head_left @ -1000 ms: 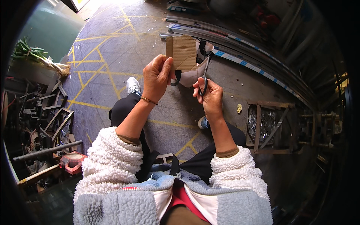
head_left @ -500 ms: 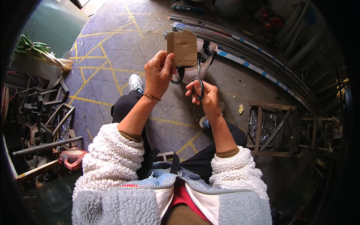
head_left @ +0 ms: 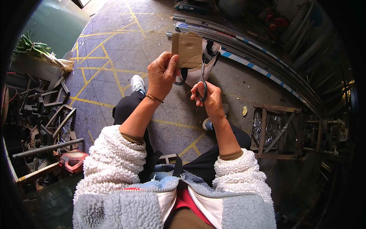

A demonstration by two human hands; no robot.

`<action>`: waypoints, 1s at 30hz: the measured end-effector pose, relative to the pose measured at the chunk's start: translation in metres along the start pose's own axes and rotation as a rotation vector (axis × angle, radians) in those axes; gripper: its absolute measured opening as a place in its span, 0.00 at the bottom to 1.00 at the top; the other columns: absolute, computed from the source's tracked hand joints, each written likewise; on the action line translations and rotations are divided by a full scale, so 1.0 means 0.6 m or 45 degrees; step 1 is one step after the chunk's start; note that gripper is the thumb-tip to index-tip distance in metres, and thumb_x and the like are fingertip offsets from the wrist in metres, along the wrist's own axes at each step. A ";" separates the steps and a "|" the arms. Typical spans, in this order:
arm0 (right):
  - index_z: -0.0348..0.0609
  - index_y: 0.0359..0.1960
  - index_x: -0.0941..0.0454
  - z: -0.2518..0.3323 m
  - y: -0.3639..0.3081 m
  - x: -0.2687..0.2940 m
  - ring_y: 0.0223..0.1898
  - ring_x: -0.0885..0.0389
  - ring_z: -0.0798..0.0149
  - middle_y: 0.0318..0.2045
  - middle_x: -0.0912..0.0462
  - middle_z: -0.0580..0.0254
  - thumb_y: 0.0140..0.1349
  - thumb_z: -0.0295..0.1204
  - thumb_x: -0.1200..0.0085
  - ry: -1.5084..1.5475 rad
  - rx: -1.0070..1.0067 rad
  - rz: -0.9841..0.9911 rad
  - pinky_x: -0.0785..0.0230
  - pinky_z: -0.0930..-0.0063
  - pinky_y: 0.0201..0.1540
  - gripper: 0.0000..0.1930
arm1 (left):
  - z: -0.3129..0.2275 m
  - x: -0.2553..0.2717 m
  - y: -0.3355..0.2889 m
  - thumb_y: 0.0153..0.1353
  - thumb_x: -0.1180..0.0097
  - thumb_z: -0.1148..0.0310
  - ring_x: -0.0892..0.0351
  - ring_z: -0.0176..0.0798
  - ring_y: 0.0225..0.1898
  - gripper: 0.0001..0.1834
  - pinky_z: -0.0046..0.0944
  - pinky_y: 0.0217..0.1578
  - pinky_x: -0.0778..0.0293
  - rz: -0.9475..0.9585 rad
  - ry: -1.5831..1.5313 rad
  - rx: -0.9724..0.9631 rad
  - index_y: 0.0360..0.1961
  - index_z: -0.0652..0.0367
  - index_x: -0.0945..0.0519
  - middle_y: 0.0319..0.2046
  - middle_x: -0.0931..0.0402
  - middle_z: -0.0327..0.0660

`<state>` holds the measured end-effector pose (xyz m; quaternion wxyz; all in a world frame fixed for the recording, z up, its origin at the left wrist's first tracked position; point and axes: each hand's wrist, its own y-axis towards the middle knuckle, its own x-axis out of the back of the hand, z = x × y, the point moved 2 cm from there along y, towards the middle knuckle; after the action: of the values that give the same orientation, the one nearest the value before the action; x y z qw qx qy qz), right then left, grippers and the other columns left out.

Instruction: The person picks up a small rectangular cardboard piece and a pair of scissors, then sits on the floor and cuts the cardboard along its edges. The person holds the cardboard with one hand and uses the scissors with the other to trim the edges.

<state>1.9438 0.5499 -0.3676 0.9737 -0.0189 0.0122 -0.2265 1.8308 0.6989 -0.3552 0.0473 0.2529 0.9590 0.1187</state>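
My left hand [head_left: 162,73] pinches the lower left corner of a piece of brown corrugated cardboard [head_left: 188,49], its torn top edge pointing away from me. In my right hand [head_left: 211,95] is a pair of scissors [head_left: 204,88] with dark handles, fingers through the loops and blades pointing up. The blades stand by the cardboard's lower right edge; whether they touch it I cannot tell. Behind and below the cardboard stands a pale bag [head_left: 194,75] with black handles, partly hidden by the cardboard and scissors.
Long metal profiles [head_left: 251,69] lie along the floor at the right. A rusty frame [head_left: 263,131] with metal scraps stands nearer. To the left are a pile of metal frames [head_left: 61,118], a red plastic container [head_left: 74,160] and green onions [head_left: 42,51].
The cardboard and my left hand have shifted slightly to the right. My right hand's fingers have drawn a little closer to the scissor handles.
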 end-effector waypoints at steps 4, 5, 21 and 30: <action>0.41 0.29 0.21 0.004 -0.001 0.000 0.20 0.28 0.80 0.20 0.20 0.68 0.63 0.59 0.46 -0.008 0.014 -0.001 0.38 0.86 0.23 0.29 | -0.001 -0.002 -0.001 0.70 0.46 0.66 0.33 0.20 0.14 0.13 0.25 0.14 0.40 0.020 -0.042 0.008 0.29 0.61 0.23 0.14 0.26 0.32; 0.41 0.29 0.21 0.004 -0.001 0.000 0.20 0.28 0.80 0.20 0.20 0.68 0.63 0.60 0.46 -0.012 0.013 -0.005 0.38 0.86 0.22 0.29 | -0.001 -0.002 -0.001 0.70 0.46 0.66 0.33 0.20 0.14 0.13 0.25 0.14 0.41 0.023 -0.049 0.010 0.29 0.62 0.23 0.14 0.26 0.32; 0.42 0.29 0.20 0.002 -0.001 0.000 0.19 0.29 0.81 0.20 0.20 0.68 0.62 0.61 0.46 0.004 0.006 -0.017 0.42 0.87 0.21 0.30 | -0.001 -0.003 -0.003 0.70 0.46 0.67 0.33 0.20 0.13 0.12 0.25 0.14 0.41 0.073 -0.066 0.062 0.29 0.62 0.23 0.14 0.26 0.32; 0.42 0.29 0.21 0.006 0.003 0.012 0.19 0.29 0.80 0.21 0.20 0.67 0.64 0.59 0.46 0.098 0.035 -0.085 0.43 0.86 0.21 0.28 | 0.001 -0.005 -0.003 0.71 0.47 0.67 0.34 0.21 0.13 0.12 0.25 0.14 0.41 0.139 -0.113 0.087 0.30 0.62 0.23 0.14 0.26 0.33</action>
<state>1.9511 0.5486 -0.3639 0.9646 0.0027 0.0461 -0.2595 1.8323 0.6959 -0.3564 0.0746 0.3114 0.9442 0.0772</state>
